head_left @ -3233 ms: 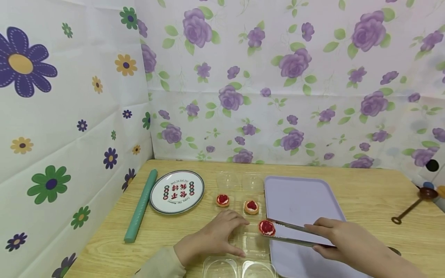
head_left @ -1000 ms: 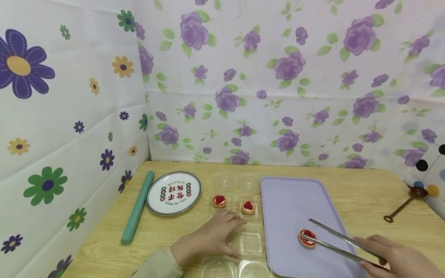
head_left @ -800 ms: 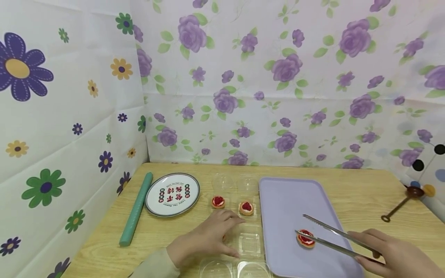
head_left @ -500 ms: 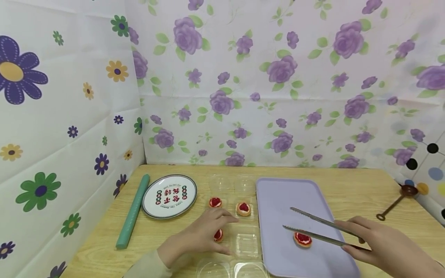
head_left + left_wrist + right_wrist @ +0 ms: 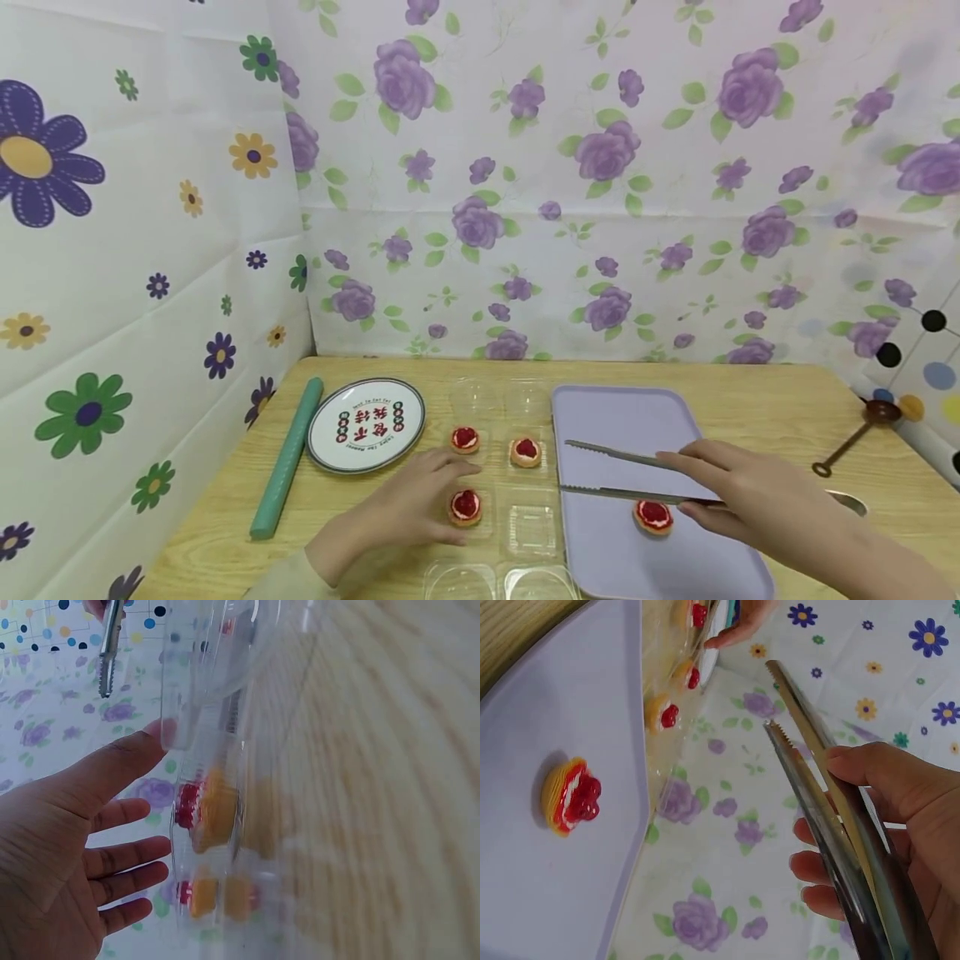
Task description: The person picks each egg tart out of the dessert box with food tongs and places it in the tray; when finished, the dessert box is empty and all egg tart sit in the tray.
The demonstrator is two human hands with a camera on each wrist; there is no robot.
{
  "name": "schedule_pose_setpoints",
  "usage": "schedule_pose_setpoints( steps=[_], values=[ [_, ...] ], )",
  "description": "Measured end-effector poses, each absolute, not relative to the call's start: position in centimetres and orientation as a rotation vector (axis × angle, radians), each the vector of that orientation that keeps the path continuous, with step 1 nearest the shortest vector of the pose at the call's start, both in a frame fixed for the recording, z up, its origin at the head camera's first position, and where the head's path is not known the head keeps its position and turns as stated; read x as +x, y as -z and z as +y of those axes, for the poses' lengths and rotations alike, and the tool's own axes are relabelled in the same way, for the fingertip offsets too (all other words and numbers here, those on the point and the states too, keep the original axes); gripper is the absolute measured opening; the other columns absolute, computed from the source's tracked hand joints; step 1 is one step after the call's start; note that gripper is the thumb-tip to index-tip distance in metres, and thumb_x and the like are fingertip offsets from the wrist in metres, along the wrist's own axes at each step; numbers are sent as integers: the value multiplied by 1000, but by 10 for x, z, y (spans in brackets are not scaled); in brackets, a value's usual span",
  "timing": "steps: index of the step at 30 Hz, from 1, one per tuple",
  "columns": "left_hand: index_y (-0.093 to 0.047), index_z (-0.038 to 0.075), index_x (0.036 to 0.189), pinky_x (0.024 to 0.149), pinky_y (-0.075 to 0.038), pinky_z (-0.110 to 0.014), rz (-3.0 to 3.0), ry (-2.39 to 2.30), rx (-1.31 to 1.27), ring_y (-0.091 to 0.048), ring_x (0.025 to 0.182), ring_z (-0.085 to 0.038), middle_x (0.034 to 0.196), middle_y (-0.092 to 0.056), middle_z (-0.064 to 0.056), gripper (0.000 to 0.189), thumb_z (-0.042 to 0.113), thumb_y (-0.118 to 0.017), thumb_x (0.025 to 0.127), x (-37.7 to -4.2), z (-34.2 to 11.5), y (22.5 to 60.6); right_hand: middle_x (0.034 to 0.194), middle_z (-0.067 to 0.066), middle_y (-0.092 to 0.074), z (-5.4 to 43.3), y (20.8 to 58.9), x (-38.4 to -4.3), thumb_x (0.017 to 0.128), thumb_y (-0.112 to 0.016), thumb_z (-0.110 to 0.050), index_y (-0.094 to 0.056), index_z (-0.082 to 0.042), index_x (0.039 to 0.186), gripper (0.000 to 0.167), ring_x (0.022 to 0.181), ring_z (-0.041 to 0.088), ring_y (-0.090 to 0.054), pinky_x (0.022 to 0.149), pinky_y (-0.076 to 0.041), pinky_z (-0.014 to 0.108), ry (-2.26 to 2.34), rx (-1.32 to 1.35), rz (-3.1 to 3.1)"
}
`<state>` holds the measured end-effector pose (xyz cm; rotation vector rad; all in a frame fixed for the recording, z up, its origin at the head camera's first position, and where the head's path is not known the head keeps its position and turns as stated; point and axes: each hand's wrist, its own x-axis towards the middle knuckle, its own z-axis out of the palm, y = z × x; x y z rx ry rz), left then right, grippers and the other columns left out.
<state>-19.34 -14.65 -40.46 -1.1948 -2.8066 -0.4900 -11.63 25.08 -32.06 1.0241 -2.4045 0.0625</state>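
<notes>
My right hand [image 5: 750,492] grips metal tongs [image 5: 622,493], their arms spread with nothing between them. The tips reach over the left rim of the lilac tray [image 5: 637,417]. A berry-topped tart [image 5: 653,517] lies on that tray, just below the lower arm. Beside the tray sits clear plastic packaging [image 5: 560,533] with square compartments. Three more tarts stand in it: one at back left [image 5: 465,439], one at back right [image 5: 526,452], one at front left [image 5: 465,507]. My left hand [image 5: 405,504] rests along its left side, fingers relaxed, thumb at the plastic edge in the left wrist view.
Clear domed lids [image 5: 462,575] lie in front of the compartments, with others [image 5: 476,396] behind. A white plate [image 5: 366,425] with red lettering and a green roll [image 5: 287,458] are at left. A brown ladle [image 5: 858,437] and a metal spoon-like end [image 5: 850,502] are at right.
The tongs carried a tart from the packaging's edge onto the tray, released it and moved back left. My left hand slid left, uncovering the front-left tart.
</notes>
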Motion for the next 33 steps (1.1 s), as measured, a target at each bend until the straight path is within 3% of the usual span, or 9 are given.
schedule_pose_setpoints(
  steps=[5,11,17,24,33],
  values=[
    [-51,13,136,109,-37,-51,-2825,524,-1161,-49,126,-27,135,-55,-8,81,48,-80,69,-194,-154,406,102,-9,-63,233,320,-123,90,-60,-48,-64,-19,123,44,72,-1,-57,52,-41,12,-25,1074,-2362],
    [-51,12,137,109,-37,-51,-2833,548,-1120,-49,125,-27,134,-56,-8,85,52,-79,67,-197,-163,411,99,-7,-64,208,326,-132,83,-73,-37,-66,-16,119,43,72,0,-56,53,-44,13,1,1124,-2373],
    [-51,9,136,108,-37,-51,-2846,600,-1100,-49,123,-26,131,-57,-7,86,54,-78,68,-199,-169,414,95,-5,-65,187,337,-141,79,-77,-32,-68,-13,114,42,70,0,-55,54,-47,14,9,1177,-2348],
    [-54,9,132,108,-38,-51,-2845,613,-1083,-49,122,-24,129,-57,-5,82,53,-79,68,-201,-171,418,96,-5,-65,165,349,-146,82,-74,-29,-67,-13,116,38,71,0,-55,55,-48,13,-19,1205,-2477],
    [-57,12,128,108,-38,-53,-2863,664,-1063,-49,123,-26,128,-57,-6,77,54,-79,68,-201,-174,421,103,0,-67,144,363,-148,83,-72,-30,-68,-10,113,36,87,12,-66,67,-57,22,38,1195,-2532]
  ],
)
